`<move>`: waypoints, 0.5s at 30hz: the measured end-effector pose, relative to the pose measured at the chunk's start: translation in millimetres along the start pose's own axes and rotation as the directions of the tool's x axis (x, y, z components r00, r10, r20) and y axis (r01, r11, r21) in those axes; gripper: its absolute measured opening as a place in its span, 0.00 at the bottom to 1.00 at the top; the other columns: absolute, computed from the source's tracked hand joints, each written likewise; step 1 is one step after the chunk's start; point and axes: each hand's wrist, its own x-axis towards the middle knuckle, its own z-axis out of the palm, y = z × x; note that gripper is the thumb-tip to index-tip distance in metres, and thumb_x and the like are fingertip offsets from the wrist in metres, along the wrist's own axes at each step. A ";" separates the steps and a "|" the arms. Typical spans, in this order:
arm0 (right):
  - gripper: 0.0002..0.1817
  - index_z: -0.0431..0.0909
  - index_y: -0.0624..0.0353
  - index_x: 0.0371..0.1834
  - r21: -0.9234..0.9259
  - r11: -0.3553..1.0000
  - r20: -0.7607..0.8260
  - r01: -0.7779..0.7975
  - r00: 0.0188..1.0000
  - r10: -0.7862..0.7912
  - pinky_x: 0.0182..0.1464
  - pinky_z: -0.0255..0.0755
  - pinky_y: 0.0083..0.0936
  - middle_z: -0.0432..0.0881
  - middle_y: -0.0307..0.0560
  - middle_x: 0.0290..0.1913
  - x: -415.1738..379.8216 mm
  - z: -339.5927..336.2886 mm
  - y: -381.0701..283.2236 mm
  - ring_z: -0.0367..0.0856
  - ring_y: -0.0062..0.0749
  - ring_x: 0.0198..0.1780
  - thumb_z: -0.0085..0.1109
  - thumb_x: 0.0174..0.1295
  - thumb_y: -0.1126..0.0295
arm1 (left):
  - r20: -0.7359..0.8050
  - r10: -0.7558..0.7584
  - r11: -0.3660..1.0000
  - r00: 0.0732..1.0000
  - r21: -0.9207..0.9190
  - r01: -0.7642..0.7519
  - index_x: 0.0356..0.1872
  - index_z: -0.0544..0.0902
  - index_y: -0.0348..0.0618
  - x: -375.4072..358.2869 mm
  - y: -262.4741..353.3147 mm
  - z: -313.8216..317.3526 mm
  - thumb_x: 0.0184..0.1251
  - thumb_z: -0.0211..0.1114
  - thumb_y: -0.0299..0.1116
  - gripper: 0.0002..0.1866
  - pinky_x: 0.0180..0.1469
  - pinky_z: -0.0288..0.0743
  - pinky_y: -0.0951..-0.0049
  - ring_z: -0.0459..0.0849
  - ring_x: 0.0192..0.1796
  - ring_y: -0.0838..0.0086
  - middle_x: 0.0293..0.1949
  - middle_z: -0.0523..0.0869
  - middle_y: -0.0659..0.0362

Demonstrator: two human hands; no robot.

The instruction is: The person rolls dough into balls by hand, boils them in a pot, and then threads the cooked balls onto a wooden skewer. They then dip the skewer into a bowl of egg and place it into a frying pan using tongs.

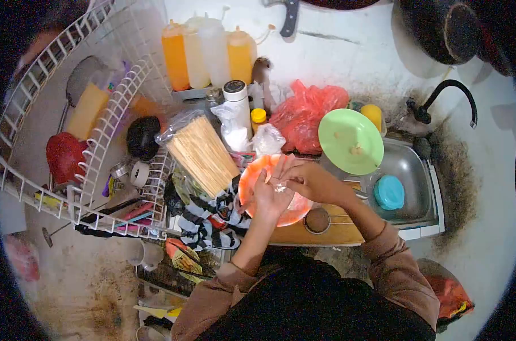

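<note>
Orange-rimmed bowl (293,216), round and pale toward its centre, sits on the counter right below both hands, its rim streaked orange and white; the hands hide much of its inside, so its contents cannot be made out. Above it the left hand (272,196) is turned palm up with its fingers spread, a small whitish dab (280,186) lying on the palm; the right hand (305,177) curls over with fingers bent, its tips at the left palm, and whether they pinch anything I cannot tell.

Close on the left, a bundle of thin wooden sticks (204,156) leans at a slant in crinkled clear plastic, next to a crumpled black-and-white cloth (212,219); behind the bowl, a knotted white bag (268,141) and a bulging red plastic bag (309,119) crowd the back of the counter; to the right, a light-green plate (351,142), smooth and round with brownish specks, overlaps the sink (420,176).

A flat wooden board (343,230) lies by the bowl's lower right, with a round, brown-faced strainer (317,220) on it; the sink is dull grey metal and holds a turquoise round container (388,192); soft, translucent squeeze bottles (212,54), orange and whitish, stand against the wall; a white wire rack (118,108) curves along the left.
</note>
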 end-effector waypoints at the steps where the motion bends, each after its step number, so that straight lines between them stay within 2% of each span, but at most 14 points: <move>1: 0.08 0.77 0.58 0.30 -0.038 0.999 -0.015 -0.028 1.000 0.027 0.39 0.68 0.36 0.75 0.51 0.27 -5.7 0.2 4.7 0.74 0.46 0.33 0.56 0.49 0.66 | -0.050 0.036 0.995 0.998 0.092 -0.031 0.62 0.60 0.43 1.8 -6.1 4.2 0.67 0.31 0.50 0.29 0.60 0.59 0.59 0.66 0.59 0.64 0.62 0.63 0.56; 3: 0.07 0.78 0.58 0.30 -0.108 0.991 -0.050 -0.079 0.996 0.074 0.40 0.68 0.37 0.75 0.52 0.27 -12.1 1.7 13.0 0.74 0.46 0.34 0.55 0.49 0.68 | -0.139 0.122 0.955 0.983 0.286 -0.079 0.62 0.60 0.43 4.4 -15.0 13.4 0.67 0.31 0.50 0.28 0.59 0.60 0.60 0.66 0.59 0.64 0.63 0.62 0.55; 6: 0.08 0.77 0.60 0.30 0.016 0.972 -0.069 -0.236 0.969 0.237 0.39 0.68 0.37 0.75 0.52 0.29 -13.3 -5.3 6.9 0.74 0.46 0.37 0.54 0.50 0.68 | 0.069 0.036 0.999 0.997 0.038 -0.038 0.62 0.60 0.44 11.1 -10.9 -1.2 0.67 0.32 0.50 0.28 0.58 0.61 0.59 0.64 0.61 0.64 0.62 0.62 0.53; 9: 0.18 0.73 0.62 0.45 0.003 0.966 -0.102 -0.257 0.961 0.256 0.53 0.63 0.32 0.74 0.56 0.46 -10.1 7.7 -0.1 0.69 0.41 0.54 0.52 0.50 0.70 | -0.049 0.072 0.984 0.996 -0.161 -0.079 0.63 0.58 0.46 9.6 -12.4 10.3 0.66 0.33 0.49 0.28 0.61 0.57 0.59 0.58 0.65 0.65 0.64 0.59 0.53; 12: 0.28 0.57 0.64 0.61 -0.379 0.901 -0.204 -0.212 0.969 0.143 0.65 0.48 0.29 0.57 0.58 0.63 -14.2 44.6 -24.2 0.52 0.39 0.66 0.45 0.56 0.67 | 0.105 0.188 0.954 0.976 0.218 -0.208 0.65 0.53 0.46 13.9 -26.7 11.2 0.67 0.34 0.48 0.28 0.66 0.48 0.62 0.50 0.68 0.66 0.66 0.53 0.54; 14: 0.30 0.47 0.59 0.65 -0.211 0.938 -0.192 -0.274 0.953 0.235 0.64 0.30 0.46 0.44 0.55 0.67 -7.7 57.3 -13.5 0.39 0.44 0.69 0.38 0.60 0.64 | 0.286 0.373 0.829 0.883 0.325 -0.455 0.66 0.50 0.47 17.3 -46.9 -3.7 0.67 0.34 0.48 0.28 0.68 0.42 0.63 0.47 0.69 0.67 0.67 0.49 0.56; 15: 0.30 0.43 0.56 0.67 -0.126 0.944 -0.179 -0.304 0.943 0.279 0.64 0.21 0.55 0.38 0.54 0.69 -2.9 60.5 -6.3 0.32 0.47 0.70 0.35 0.62 0.62 | 0.206 0.415 0.771 0.886 0.437 -0.463 0.66 0.49 0.46 14.8 -52.5 6.3 0.68 0.33 0.47 0.28 0.68 0.40 0.65 0.46 0.69 0.67 0.67 0.48 0.56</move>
